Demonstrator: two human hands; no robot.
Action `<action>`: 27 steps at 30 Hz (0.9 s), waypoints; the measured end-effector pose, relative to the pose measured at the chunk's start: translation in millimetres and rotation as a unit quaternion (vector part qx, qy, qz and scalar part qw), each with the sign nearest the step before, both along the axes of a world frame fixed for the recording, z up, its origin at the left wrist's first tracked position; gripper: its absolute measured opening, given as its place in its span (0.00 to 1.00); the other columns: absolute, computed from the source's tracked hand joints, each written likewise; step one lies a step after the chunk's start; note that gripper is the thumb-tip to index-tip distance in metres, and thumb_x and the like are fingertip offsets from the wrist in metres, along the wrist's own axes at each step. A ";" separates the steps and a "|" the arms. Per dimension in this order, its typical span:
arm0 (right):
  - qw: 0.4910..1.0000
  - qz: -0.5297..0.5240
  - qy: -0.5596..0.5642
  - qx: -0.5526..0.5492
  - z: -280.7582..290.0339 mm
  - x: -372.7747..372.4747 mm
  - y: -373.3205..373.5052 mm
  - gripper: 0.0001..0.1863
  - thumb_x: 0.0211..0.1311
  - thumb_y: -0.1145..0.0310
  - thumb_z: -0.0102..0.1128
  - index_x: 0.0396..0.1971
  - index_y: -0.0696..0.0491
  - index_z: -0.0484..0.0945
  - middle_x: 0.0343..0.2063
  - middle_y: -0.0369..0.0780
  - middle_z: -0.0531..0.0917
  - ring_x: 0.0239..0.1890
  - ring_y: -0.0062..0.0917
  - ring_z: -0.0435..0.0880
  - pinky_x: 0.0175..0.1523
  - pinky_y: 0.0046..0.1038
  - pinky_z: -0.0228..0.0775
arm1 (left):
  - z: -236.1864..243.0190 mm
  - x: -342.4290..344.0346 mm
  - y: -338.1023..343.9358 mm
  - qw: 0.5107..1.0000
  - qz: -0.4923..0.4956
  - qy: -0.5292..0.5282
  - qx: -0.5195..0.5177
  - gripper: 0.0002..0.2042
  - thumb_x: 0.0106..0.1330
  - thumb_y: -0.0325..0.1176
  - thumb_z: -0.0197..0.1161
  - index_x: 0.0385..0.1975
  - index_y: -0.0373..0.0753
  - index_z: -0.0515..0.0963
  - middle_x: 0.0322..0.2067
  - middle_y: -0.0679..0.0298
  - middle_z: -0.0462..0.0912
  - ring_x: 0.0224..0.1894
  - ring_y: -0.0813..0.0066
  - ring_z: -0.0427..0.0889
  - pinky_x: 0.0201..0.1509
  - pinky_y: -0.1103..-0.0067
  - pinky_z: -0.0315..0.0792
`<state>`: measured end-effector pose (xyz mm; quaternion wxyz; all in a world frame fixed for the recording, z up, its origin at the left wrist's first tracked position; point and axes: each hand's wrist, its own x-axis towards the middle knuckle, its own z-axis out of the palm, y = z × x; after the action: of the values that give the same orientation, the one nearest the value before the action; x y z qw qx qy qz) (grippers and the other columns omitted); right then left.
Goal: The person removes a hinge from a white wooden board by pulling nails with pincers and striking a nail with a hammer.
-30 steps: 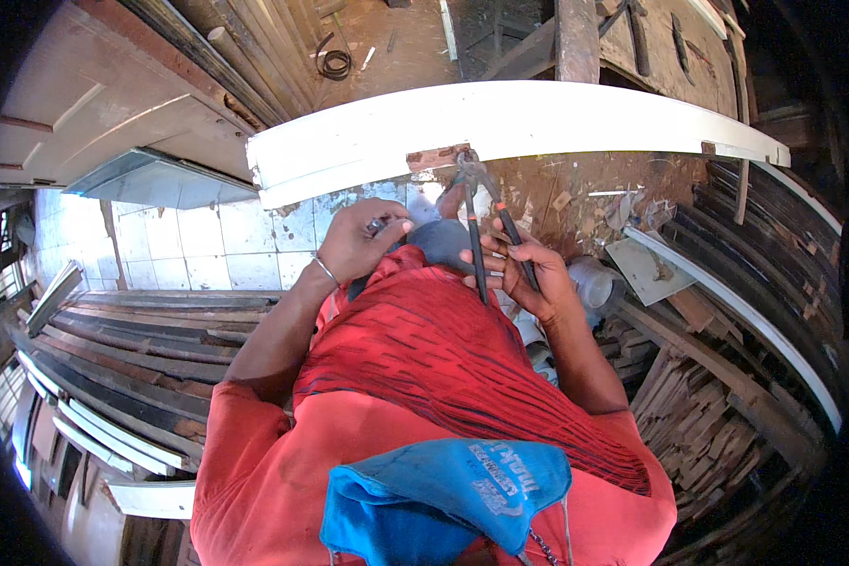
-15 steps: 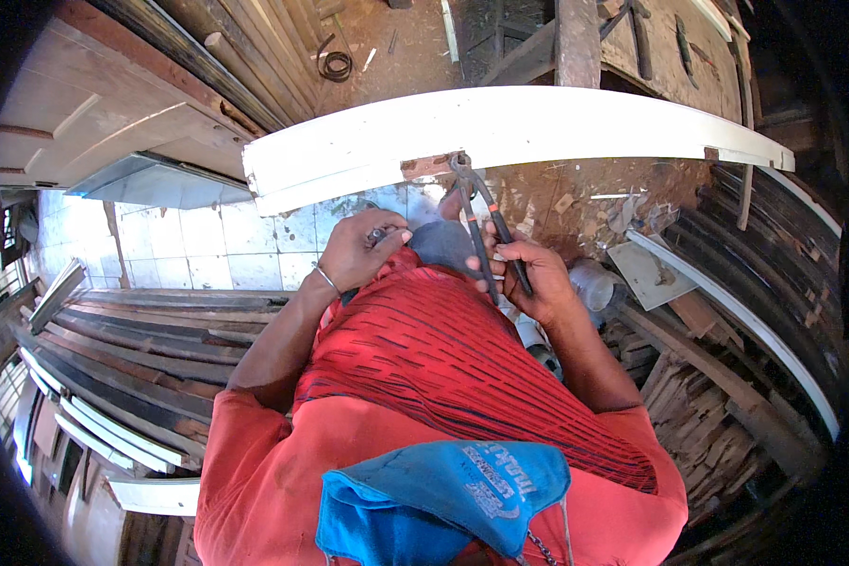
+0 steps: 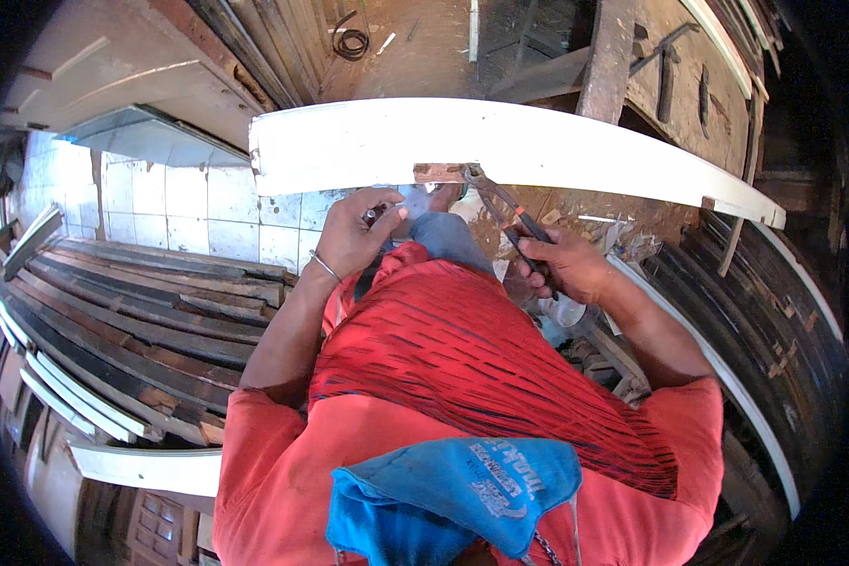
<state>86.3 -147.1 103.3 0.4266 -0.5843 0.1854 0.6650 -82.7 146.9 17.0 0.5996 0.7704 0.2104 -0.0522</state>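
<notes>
Head view: right hand (image 3: 577,266) grips pincers (image 3: 511,215) at edge of board (image 3: 368,141); left hand (image 3: 351,234), fingers curled, holds dark piece (image 3: 372,215).

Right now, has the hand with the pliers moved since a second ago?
Yes. Against the brown patch on the white board, the right hand has moved right, while the pliers keep their head by that patch.

In the upper left of the frame, a pale panelled board (image 3: 113,71) slants above white floor tiles (image 3: 187,219); at the top, a black coil (image 3: 351,55) lies on brown ground (image 3: 434,61). Long planks (image 3: 160,304) fill the left side. At the upper right, a dark tool (image 3: 704,99) rests on a wooden desk (image 3: 684,99).
</notes>
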 end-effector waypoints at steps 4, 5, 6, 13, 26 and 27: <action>0.984 0.172 -0.017 -0.031 16.2 55.2 14.9 0.22 0.73 0.64 0.57 0.63 0.53 0.69 0.25 0.35 0.79 0.22 0.18 0.77 0.24 0.22 0.68 | -6.6 -12.7 1.0 0.998 0.061 -0.007 -0.015 0.12 0.67 0.35 0.70 0.43 0.34 0.84 0.37 0.62 0.87 0.37 0.79 0.81 0.43 0.79 0.75; 0.970 0.238 -0.047 -0.032 21.8 66.4 24.9 0.22 0.73 0.64 0.57 0.63 0.53 0.69 0.25 0.35 0.79 0.22 0.18 0.77 0.24 0.22 0.69 | -7.6 -15.7 1.1 0.997 0.068 0.002 -0.020 0.12 0.67 0.35 0.70 0.43 0.34 0.84 0.37 0.62 0.87 0.37 0.79 0.81 0.43 0.79 0.75; 0.949 0.305 -0.076 -0.035 29.2 78.1 36.5 0.21 0.74 0.65 0.57 0.63 0.53 0.70 0.24 0.35 0.79 0.22 0.17 0.77 0.24 0.22 0.70 | -9.5 -19.4 0.3 0.997 0.076 0.000 -0.019 0.12 0.68 0.35 0.69 0.43 0.34 0.84 0.37 0.62 0.88 0.37 0.79 0.81 0.44 0.79 0.75; 0.765 0.622 -0.166 -0.025 43.7 120.9 99.1 0.21 0.73 0.65 0.58 0.62 0.55 0.73 0.27 0.38 0.84 0.26 0.20 0.84 0.33 0.29 0.78 | -17.4 -32.3 2.1 0.995 0.080 0.033 -0.046 0.10 0.68 0.35 0.69 0.43 0.35 0.84 0.38 0.62 0.88 0.39 0.78 0.82 0.47 0.79 0.75; 0.353 0.874 -0.333 -0.029 74.0 65.2 191.0 0.14 0.67 0.72 0.51 0.48 0.58 0.79 0.32 0.50 0.87 0.36 0.45 0.88 0.40 0.44 0.80 | -39.5 -44.2 21.9 0.995 0.088 -0.050 -0.008 0.10 0.68 0.33 0.69 0.43 0.34 0.84 0.36 0.60 0.87 0.37 0.74 0.83 0.44 0.77 0.76; 0.357 0.868 -0.344 -0.030 76.3 61.5 185.4 0.15 0.67 0.71 0.51 0.50 0.58 0.78 0.31 0.50 0.87 0.35 0.45 0.88 0.40 0.45 0.80 | -39.3 -47.3 24.2 0.994 0.092 -0.055 -0.007 0.10 0.68 0.33 0.68 0.43 0.34 0.84 0.36 0.60 0.87 0.37 0.74 0.83 0.44 0.77 0.76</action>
<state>147.8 38.3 179.6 -0.3786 -0.6117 -0.5674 0.4007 -130.0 171.2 -22.3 0.6179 0.7451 0.2472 0.0442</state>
